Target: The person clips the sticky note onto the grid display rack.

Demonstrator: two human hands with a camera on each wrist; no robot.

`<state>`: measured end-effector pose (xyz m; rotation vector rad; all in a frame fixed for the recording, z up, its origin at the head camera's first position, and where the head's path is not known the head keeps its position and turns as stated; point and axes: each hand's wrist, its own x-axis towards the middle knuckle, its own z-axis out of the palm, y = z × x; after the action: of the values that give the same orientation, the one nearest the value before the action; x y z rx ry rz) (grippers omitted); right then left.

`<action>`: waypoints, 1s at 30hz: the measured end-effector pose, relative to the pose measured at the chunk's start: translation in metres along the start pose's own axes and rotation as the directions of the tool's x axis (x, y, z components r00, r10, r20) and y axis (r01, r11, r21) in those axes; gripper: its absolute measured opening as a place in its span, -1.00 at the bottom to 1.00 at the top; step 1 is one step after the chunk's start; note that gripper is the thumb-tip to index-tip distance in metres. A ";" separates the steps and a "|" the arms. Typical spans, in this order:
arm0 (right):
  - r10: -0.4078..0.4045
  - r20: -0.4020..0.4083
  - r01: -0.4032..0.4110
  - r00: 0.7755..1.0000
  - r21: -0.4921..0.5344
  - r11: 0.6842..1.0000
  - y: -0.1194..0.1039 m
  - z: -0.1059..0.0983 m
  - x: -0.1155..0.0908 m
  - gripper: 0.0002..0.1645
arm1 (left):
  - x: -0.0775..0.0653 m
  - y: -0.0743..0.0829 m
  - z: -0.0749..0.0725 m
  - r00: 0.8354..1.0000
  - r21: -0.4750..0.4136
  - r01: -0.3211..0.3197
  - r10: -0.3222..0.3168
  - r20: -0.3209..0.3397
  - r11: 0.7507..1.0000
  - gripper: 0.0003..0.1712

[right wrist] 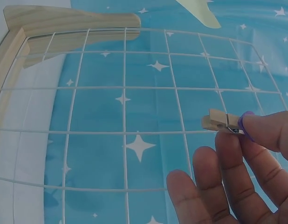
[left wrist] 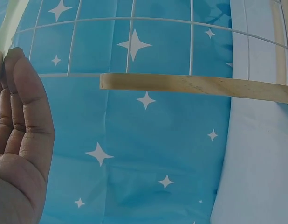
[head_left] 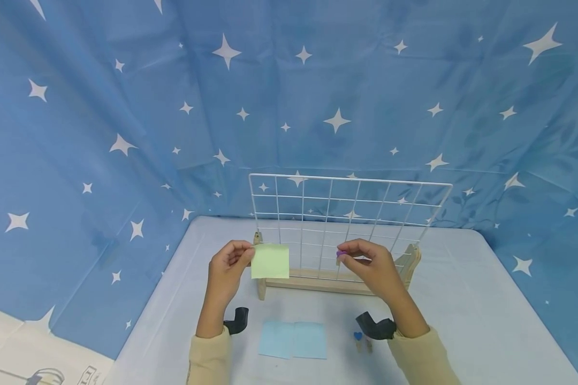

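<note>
Green note (head_left: 270, 262) is pinched by left fingers (head_left: 238, 245), wooden clothespin (right wrist: 219, 120) by right fingers (head_left: 361, 245); a wooden stand (head_left: 318, 284) holds wire grid (head_left: 328, 199).

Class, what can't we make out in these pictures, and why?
- Right wrist view: shape of the purple clothespin decoration, covered by the right hand.
- Left wrist view: most of the green sticky note, cut off at upper left.
- Head view: the printed lettering, cut off below.

Two beige-sleeved arms (head_left: 209, 355) are reaching forward, well apart, the bare left hand (head_left: 227, 267) pinching at its fingertips (head_left: 246, 250), the bare right hand (head_left: 373, 263) pinching with its thumb (right wrist: 270, 129), outer fingers (right wrist: 185, 191) bending loosely.
</note>
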<state>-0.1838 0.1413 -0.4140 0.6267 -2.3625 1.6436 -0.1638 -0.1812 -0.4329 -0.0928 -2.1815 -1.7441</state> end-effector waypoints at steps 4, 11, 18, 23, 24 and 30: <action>0.006 0.016 -0.006 1.000 0.001 1.000 -0.003 -0.001 0.003 -0.83 | 0.002 0.003 0.001 1.000 0.003 -0.004 0.004 0.000 1.000 -0.82; 0.018 0.044 -0.018 0.999 0.001 1.000 -0.011 -0.001 0.008 -0.80 | 0.002 0.011 0.003 1.000 0.002 -0.014 0.014 0.005 1.000 -0.81; 0.007 0.053 -0.006 0.999 -0.007 1.000 -0.017 -0.001 0.013 -0.84 | 0.004 0.014 0.006 1.000 -0.001 -0.013 0.013 0.014 1.000 -0.80; -0.009 0.053 0.009 0.999 -0.005 1.000 -0.020 0.000 0.017 -0.85 | 0.005 0.015 0.007 1.000 -0.004 -0.020 0.020 0.010 1.000 -0.80; -0.011 0.053 0.011 0.999 -0.001 1.000 -0.021 0.000 0.018 -0.85 | 0.005 0.015 0.007 1.000 -0.005 -0.019 0.019 0.010 1.000 -0.80; -0.012 0.061 0.012 0.998 0.004 1.000 -0.025 0.001 0.020 -0.85 | 0.008 0.015 0.009 0.999 -0.021 -0.033 0.033 0.014 0.999 -0.80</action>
<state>-0.1907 0.1288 -0.3853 0.7004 -2.3936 1.6470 -0.1688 -0.1701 -0.4180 -0.1463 -2.1600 -1.7540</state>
